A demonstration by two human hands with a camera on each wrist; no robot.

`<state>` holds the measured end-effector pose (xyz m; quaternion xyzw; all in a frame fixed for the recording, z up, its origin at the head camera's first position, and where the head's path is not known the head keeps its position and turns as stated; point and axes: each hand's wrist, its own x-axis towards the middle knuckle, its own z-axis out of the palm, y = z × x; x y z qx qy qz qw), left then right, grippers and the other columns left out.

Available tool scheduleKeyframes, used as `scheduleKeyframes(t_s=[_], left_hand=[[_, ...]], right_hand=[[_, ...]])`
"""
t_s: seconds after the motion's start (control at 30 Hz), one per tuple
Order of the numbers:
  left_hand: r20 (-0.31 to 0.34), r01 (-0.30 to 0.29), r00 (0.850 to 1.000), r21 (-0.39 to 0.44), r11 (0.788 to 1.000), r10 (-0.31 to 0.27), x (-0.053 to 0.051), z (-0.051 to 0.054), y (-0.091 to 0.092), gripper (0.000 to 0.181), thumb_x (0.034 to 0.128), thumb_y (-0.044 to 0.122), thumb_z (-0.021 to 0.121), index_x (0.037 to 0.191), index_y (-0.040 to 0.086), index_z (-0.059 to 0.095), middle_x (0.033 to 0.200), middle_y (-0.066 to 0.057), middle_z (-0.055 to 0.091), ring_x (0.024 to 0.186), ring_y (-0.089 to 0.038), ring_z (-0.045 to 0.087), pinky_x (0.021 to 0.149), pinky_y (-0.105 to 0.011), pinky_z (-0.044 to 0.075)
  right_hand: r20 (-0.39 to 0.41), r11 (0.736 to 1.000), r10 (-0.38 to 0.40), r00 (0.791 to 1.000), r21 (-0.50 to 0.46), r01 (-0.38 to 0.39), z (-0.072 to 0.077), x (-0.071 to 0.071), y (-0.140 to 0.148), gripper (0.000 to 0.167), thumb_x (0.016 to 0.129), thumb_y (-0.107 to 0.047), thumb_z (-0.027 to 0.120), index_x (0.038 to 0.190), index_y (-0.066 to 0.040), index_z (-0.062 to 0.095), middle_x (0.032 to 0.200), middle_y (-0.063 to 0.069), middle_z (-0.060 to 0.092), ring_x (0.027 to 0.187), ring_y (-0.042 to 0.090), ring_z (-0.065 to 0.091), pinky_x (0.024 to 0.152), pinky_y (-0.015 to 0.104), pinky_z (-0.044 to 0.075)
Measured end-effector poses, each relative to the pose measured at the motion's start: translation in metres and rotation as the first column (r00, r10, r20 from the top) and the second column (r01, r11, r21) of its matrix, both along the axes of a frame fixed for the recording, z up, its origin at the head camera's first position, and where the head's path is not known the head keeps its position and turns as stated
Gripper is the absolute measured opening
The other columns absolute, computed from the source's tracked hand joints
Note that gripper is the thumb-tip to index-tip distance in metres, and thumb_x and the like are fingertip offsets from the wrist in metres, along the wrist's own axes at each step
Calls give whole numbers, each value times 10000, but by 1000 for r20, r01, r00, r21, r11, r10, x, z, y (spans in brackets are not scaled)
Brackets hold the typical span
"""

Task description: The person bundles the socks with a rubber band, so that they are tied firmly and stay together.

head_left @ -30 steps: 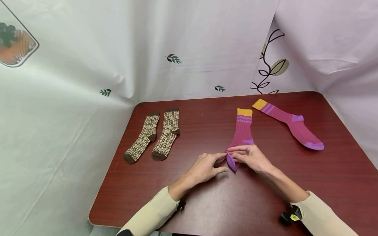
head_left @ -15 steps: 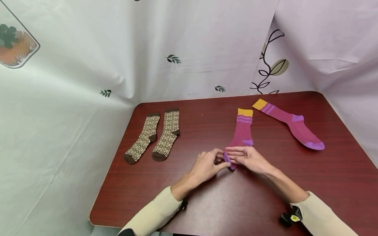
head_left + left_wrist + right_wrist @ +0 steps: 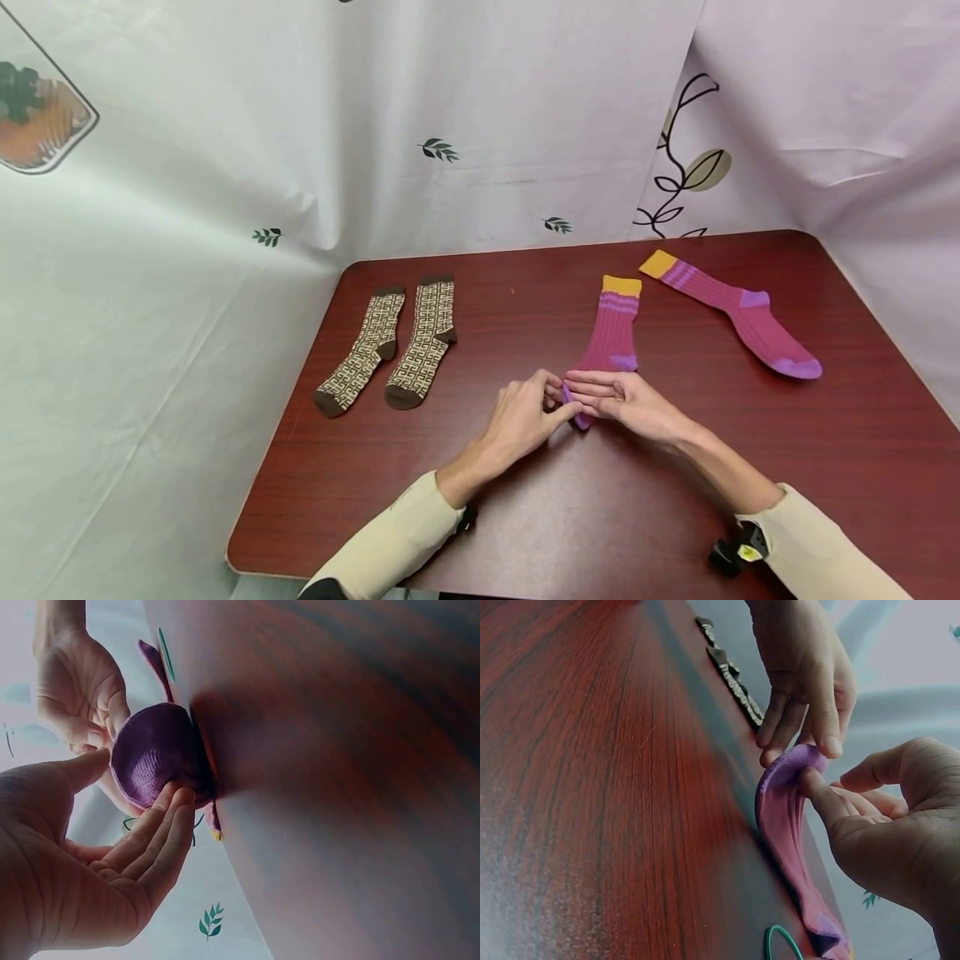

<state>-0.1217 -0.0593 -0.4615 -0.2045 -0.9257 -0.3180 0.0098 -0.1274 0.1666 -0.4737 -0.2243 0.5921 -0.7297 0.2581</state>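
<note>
I report the left hand (image 3: 517, 421) has brought its thumb in, fingers pinching the ribbed magenta sock (image 3: 613, 333) by its raised toe, now steadied; right hand's (image 3: 637, 408) straight fingers brace it. Leg lies on worktop (image 3: 600, 517).

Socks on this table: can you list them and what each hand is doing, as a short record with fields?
Table: dark red
Patterned socks: two, brown and cream, side by side, apart
Handled sock: pink, yellow cuff, purple toe raised
Other pink sock: flat, right of handled sock
Left hand: thumb and fingers holding toe
Right hand: fingers touching toe
</note>
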Motion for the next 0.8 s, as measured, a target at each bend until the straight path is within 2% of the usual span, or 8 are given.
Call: scheduleKeyframes(t_s=[0.2, 0.5, 0.8], left_hand=[[-28, 3, 1000, -31, 1000, -4, -2, 0, 0, 226, 937, 262, 820, 1090, 130, 718, 953, 61, 787, 807, -19, 708, 788, -299, 561], [1, 17, 1000, -43, 999, -17, -5, 0, -3, 139, 936, 186, 823, 1044, 129, 756, 895, 82, 779, 765, -10, 700, 738, -255, 552], [6, 23, 1000, -25, 999, -23, -6, -1, -3, 87, 938, 149, 810, 1018, 148, 776, 862, 104, 783, 729, 54, 664, 736, -272, 552]], right_hand=[[-17, 1000, 18, 1000, -3, -18, -2, -2, 0, 515, 1058, 139, 366, 1533, 263, 209, 1575, 458, 268, 1413, 158, 514, 1103, 376, 457], [-42, 999, 4, 999, 46, -2, -1, -1, -1, 499, 1073, 103, 410, 1526, 252, 266, 1567, 439, 320, 1422, 187, 501, 1092, 345, 467], [-53, 995, -10, 999, 99, 15, 2, -1, -1, 472, 1099, 56, 446, 1515, 240, 323, 1551, 422, 375, 1439, 346, 479, 1072, 323, 486]])
